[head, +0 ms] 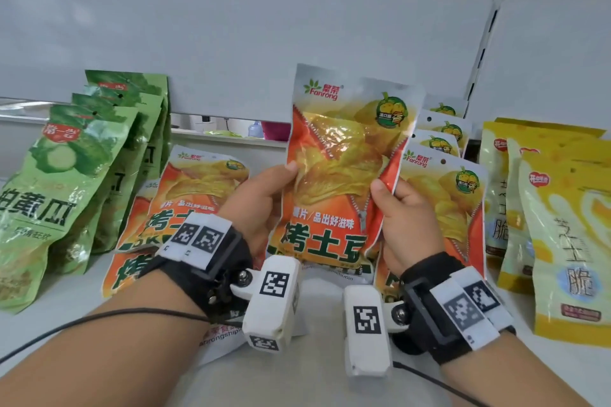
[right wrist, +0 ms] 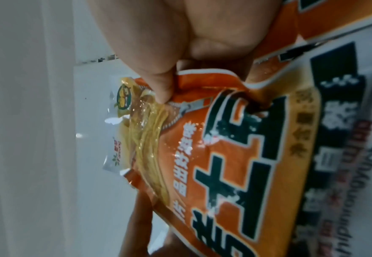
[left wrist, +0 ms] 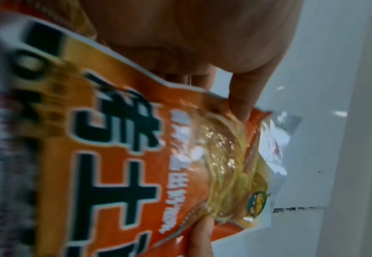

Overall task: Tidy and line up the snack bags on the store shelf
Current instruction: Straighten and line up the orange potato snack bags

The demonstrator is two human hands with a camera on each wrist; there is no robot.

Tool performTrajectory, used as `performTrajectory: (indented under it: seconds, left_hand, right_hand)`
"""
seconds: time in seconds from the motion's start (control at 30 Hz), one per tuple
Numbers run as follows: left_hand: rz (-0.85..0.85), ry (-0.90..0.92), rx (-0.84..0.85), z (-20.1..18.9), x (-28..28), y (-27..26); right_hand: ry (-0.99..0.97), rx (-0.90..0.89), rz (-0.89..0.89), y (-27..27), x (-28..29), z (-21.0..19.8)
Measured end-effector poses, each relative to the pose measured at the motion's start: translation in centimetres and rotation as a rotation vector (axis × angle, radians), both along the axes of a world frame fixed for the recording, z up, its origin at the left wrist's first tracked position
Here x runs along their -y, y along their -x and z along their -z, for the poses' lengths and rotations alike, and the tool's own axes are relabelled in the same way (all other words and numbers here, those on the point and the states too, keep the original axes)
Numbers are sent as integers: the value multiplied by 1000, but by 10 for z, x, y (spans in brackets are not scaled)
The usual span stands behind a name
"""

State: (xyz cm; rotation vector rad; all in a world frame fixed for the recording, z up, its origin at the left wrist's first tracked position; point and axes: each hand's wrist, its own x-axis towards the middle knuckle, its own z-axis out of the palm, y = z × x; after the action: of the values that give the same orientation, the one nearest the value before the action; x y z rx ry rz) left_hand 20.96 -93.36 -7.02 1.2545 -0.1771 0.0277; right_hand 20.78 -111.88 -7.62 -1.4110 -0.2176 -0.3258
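Both thumbs pressed on the front of one orange chip bag (head: 334, 175), fingers curled behind: left hand (head: 261, 205) pinching its left edge, right hand (head: 406, 225) its right edge. Held upright above the white shelf (head: 314, 383). Behind on the right, a standing row of orange bags (head: 446, 182); lower left, fallen orange bags (head: 195, 195). Further out, green bags (head: 72, 172) left, yellow bags (head: 562, 231) right

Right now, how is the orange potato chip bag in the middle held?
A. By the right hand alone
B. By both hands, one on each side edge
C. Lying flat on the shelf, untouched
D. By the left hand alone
B: the left hand and right hand each pinch a side edge of the upright orange bag.
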Motion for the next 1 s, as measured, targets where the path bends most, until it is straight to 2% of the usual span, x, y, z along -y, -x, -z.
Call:
performTrajectory:
  seconds: [0.1,0.2,0.33,0.4,0.5,0.6,0.7,1.0]
  left_hand:
    - [104,-89,-1,8,0,2]
    - [55,-122,-2,11,2,-1]
    - [-40,-81,-32,15,0,-10]
    - [-85,-73,-49,17,-1,-12]
    - [-126,-46,-58,18,-5,-12]
    - [42,51,-121,17,-7,-6]
    - [159,-19,-103,16,-6,0]
    - [98,-19,-118,11,-7,3]
  right_hand:
    - [-123,-6,31,-3,6,-1]
    - [-142,-40,-26,-4,8,-1]
    - [45,-72,-182,-1,3,7]
    - [158,-79,-193,0,0,10]
    - [223,-56,-163,-1,-2,13]
    - [189,-10,-104,0,-3,13]
    - [93,-12,-95,0,-4,11]
    - [-71,-83,-166,2,-5,10]
